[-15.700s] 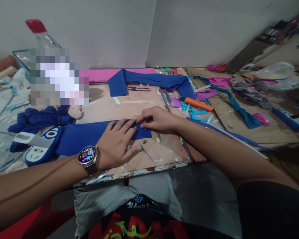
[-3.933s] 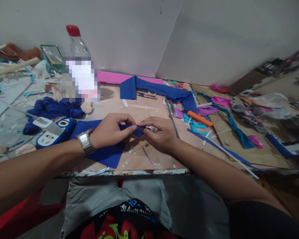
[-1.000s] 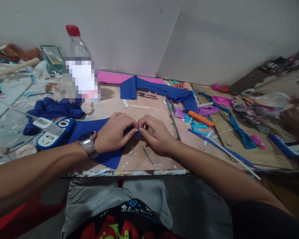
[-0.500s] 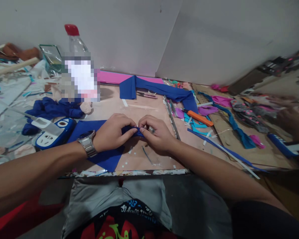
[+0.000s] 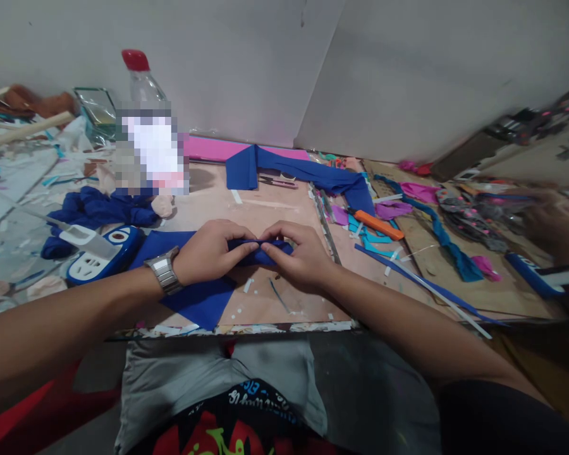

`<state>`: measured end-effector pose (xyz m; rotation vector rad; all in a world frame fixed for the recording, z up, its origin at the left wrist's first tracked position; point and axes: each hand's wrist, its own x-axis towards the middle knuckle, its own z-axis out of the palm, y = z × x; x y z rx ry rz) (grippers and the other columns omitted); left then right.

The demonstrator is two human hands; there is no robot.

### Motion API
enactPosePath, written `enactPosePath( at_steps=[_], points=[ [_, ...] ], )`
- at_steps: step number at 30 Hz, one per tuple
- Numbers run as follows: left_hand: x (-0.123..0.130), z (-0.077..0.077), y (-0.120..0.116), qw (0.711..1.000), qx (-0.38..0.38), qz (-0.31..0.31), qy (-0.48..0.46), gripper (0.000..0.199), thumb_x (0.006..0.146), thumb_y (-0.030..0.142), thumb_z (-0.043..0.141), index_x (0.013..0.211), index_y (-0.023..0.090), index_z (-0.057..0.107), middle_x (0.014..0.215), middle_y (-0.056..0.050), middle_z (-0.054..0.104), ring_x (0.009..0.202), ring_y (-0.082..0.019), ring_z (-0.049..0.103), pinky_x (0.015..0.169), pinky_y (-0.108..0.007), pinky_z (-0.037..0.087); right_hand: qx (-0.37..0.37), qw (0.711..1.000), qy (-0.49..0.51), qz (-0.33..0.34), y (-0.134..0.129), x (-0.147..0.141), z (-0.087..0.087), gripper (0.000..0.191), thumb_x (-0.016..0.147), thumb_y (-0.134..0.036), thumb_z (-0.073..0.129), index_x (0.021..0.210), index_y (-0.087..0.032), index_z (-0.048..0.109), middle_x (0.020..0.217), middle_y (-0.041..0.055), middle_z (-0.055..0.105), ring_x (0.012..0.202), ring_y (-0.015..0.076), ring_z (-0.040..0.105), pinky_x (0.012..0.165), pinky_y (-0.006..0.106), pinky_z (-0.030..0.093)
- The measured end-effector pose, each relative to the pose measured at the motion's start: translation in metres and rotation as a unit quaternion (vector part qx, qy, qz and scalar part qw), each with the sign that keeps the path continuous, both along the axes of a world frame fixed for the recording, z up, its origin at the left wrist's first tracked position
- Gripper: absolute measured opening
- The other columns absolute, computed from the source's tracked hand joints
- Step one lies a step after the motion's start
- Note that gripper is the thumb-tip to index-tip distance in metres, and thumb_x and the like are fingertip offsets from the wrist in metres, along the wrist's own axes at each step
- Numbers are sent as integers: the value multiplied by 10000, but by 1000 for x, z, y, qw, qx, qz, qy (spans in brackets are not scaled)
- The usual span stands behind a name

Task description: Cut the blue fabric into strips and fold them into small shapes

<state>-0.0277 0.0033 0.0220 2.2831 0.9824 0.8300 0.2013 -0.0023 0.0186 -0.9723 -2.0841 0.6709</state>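
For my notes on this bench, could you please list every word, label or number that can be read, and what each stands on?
"ETC", probably, in blue on the dark shirt; its ending is unclear.
The shirt's white script and red and green print: too distorted or cut off to read.
Bottle: pixelation hides any label.
I can read nothing else.

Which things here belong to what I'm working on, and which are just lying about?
In use:
blue cloth, pinched by your left hand and right hand

Apparently just lying about:
folded blue strip behind, possibly related
orange utility knife
pink thread snips
power strip
red-capped bottle
twisted teal strip
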Motion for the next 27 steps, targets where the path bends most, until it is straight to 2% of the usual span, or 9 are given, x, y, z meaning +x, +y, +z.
enactPosePath(
  at_steps=[5, 10, 15, 27],
  points=[
    [-1, 2, 1, 998, -68, -1, -8, 315, 995, 397, 583, 926, 174, 794, 843, -38, 800, 752, -184, 708, 723, -298, 499, 18, 999, 9, -34, 0, -3, -3, 78, 928, -257, 711, 958, -208, 764, 891, 32, 791, 799, 173, 715, 774, 320, 567],
    [-2, 3, 3, 992, -121, -11, -32, 250, 960, 318, 587, 997, 184, 795, 952, -35, 812, 866, -203, 735, 819, -305, 536, 40, 999, 8, -14, 0, -1, -1, 75, 935, -253, 721, 973, -221, 777, 933, 42, 803, 843, 182, 737, 805, 338, 581],
    [-2, 2, 4, 987, -157, -8, -39, 248, 925, 255, 568, 1003, 178, 790, 945, -30, 805, 849, -197, 721, 819, -309, 539, 60, 998, 20, 15, 2, 0, -2, 70, 946, -242, 720, 978, -216, 777, 930, 46, 793, 857, 173, 738, 805, 332, 578],
    [-4, 6, 3, 982, -178, -22, -52, 266, 946, 286, 527, 956, 170, 766, 961, -43, 790, 873, -202, 698, 838, -333, 527, 90, 995, 21, 26, 5, 2, -4, 61, 944, -233, 721, 976, -233, 773, 940, 48, 790, 874, 177, 739, 795, 342, 586]
  ],
)
